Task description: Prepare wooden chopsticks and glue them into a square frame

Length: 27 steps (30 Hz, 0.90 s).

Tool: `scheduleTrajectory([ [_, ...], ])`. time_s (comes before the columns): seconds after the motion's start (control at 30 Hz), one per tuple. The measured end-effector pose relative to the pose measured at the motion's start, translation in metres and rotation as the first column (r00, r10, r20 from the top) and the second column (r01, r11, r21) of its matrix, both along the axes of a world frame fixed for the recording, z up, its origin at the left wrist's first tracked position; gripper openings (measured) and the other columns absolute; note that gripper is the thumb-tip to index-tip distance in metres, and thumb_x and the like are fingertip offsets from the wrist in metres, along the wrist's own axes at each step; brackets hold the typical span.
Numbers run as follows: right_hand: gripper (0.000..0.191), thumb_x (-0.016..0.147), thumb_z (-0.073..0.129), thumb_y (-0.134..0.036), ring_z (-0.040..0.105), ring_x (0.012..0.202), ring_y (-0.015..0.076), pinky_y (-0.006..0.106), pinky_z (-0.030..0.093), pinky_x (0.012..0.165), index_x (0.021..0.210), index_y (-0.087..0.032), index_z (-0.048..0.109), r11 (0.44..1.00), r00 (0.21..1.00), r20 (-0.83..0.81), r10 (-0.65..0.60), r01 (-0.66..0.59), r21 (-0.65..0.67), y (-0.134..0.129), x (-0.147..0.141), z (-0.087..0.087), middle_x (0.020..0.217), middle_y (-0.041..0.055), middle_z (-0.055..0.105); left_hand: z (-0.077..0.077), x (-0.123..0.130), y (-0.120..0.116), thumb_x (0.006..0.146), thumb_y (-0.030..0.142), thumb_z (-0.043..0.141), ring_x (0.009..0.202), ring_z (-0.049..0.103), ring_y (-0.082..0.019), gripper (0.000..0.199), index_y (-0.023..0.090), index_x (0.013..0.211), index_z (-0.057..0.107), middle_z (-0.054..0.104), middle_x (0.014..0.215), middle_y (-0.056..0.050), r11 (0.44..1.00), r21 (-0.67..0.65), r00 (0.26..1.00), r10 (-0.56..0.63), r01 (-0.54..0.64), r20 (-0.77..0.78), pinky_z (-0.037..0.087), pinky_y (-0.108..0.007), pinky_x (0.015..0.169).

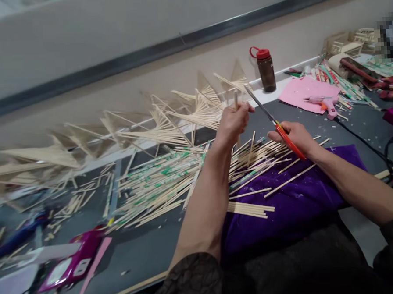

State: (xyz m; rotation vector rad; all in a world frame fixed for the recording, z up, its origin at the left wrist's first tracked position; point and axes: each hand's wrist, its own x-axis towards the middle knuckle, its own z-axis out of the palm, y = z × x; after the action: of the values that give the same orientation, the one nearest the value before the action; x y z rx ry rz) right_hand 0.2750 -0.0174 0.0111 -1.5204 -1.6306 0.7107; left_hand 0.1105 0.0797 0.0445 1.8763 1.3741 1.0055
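My left hand [234,122] is closed around a thin wooden stick [236,96], whose upper end stands out above the fist. In my right hand [295,138] are scissors [285,138] with red handles, their metal blades pointing up and left. The blade tips are close to the stick's upper end; I cannot tell whether they touch it. Beneath both hands a large heap of wooden sticks [171,174], some in green-printed paper wrappers, spreads across the table and onto a purple cloth [285,199]. Several bare sticks [250,207] lie side by side on the cloth.
Along the wall stands a row of fan-shaped stick structures [162,127]. A brown bottle [266,71] with a red lid is behind my hands. To the right, a pink glue gun [326,103] with a black cord lies by a pink sheet [307,90]. A magenta device [75,258] sits at front left.
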Motion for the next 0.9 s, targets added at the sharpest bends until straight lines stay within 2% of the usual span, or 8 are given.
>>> scheduleTrajectory([
  [0.07,0.052,0.069,0.050,-0.071,0.040,0.060,0.0113,0.026,0.027,0.057,0.060,-0.020,0.045,1.000,0.999,-0.031,-0.014,0.014,-0.001,0.001,0.003,0.000,0.059,-0.0026,0.046,-0.008,0.010,0.006,0.085,0.032,0.050,0.073,0.063,-0.019,0.024,0.016,0.080,0.066,0.065,0.071,-0.006,0.993,0.116,0.932,0.035,0.007,-0.360,0.049,-0.028,0.068],
  [0.13,0.054,0.069,0.049,-0.073,0.040,0.059,0.0114,0.026,0.026,0.056,0.061,-0.020,0.044,1.000,0.998,-0.063,-0.023,0.023,-0.014,0.002,0.005,0.001,0.056,-0.0031,0.043,-0.019,0.014,0.011,0.083,0.030,0.051,0.089,0.064,-0.026,0.023,0.015,0.086,0.068,0.069,0.085,-0.012,0.986,0.165,0.757,0.088,0.027,-0.647,0.049,-0.035,0.077],
  [0.23,0.056,0.068,0.048,-0.075,0.040,0.058,0.0116,0.026,0.026,0.055,0.061,-0.020,0.043,0.999,0.994,-0.102,-0.028,0.026,-0.024,0.001,0.008,0.004,0.054,-0.0033,0.042,-0.041,0.001,0.012,0.084,0.038,0.050,0.097,0.063,-0.032,0.033,0.015,0.101,0.067,0.066,0.105,-0.018,0.990,0.133,0.533,0.095,0.035,-0.841,0.048,-0.039,0.080],
  [0.33,0.055,0.069,0.048,-0.075,0.042,0.059,0.0117,0.026,0.028,0.057,0.061,-0.020,0.044,1.000,0.994,-0.108,-0.010,0.008,-0.014,-0.001,0.008,0.009,0.057,-0.0026,0.045,-0.060,-0.026,0.007,0.089,0.033,0.040,0.097,0.064,-0.030,0.036,0.015,0.109,0.063,0.065,0.107,-0.018,0.993,0.114,0.422,0.104,-0.001,-0.901,0.049,-0.038,0.080],
  [0.43,0.054,0.070,0.050,-0.072,0.042,0.059,0.0115,0.027,0.028,0.058,0.060,-0.020,0.043,1.000,0.997,-0.075,-0.004,0.004,-0.001,-0.003,0.007,0.013,0.060,-0.0021,0.046,-0.065,-0.054,0.001,0.089,0.030,0.038,0.098,0.064,-0.030,0.037,0.014,0.112,0.062,0.066,0.106,-0.020,0.996,0.082,0.388,0.084,-0.021,-0.918,0.048,-0.037,0.079],
  [0.53,0.051,0.073,0.052,-0.068,0.042,0.060,0.0113,0.027,0.027,0.058,0.059,-0.020,0.043,1.000,0.999,-0.052,-0.010,0.010,0.007,-0.004,0.007,0.015,0.061,-0.0017,0.046,-0.053,-0.067,-0.006,0.088,0.027,0.037,0.097,0.065,-0.032,0.035,0.013,0.102,0.067,0.068,0.104,-0.021,0.997,0.049,0.370,0.068,-0.061,-0.926,0.047,-0.037,0.078],
  [0.7,0.049,0.073,0.051,-0.067,0.042,0.061,0.0115,0.026,0.028,0.058,0.061,-0.020,0.045,1.000,0.998,-0.064,0.001,0.001,0.017,-0.004,0.006,0.011,0.061,-0.0020,0.048,-0.035,-0.044,-0.017,0.089,0.043,0.039,0.097,0.065,-0.032,0.040,0.017,0.100,0.067,0.071,0.099,-0.018,0.995,0.091,0.473,0.103,-0.049,-0.875,0.047,-0.035,0.076],
  [0.9,0.051,0.071,0.051,-0.069,0.043,0.062,0.0117,0.025,0.028,0.059,0.062,-0.019,0.047,1.000,1.000,0.003,0.007,-0.007,0.026,-0.002,0.006,0.008,0.062,-0.0021,0.049,-0.053,-0.022,-0.025,0.087,0.035,0.043,0.093,0.066,-0.028,0.031,0.020,0.104,0.063,0.071,0.098,-0.013,0.999,0.036,0.456,0.015,0.038,-0.890,0.046,-0.032,0.072],
])
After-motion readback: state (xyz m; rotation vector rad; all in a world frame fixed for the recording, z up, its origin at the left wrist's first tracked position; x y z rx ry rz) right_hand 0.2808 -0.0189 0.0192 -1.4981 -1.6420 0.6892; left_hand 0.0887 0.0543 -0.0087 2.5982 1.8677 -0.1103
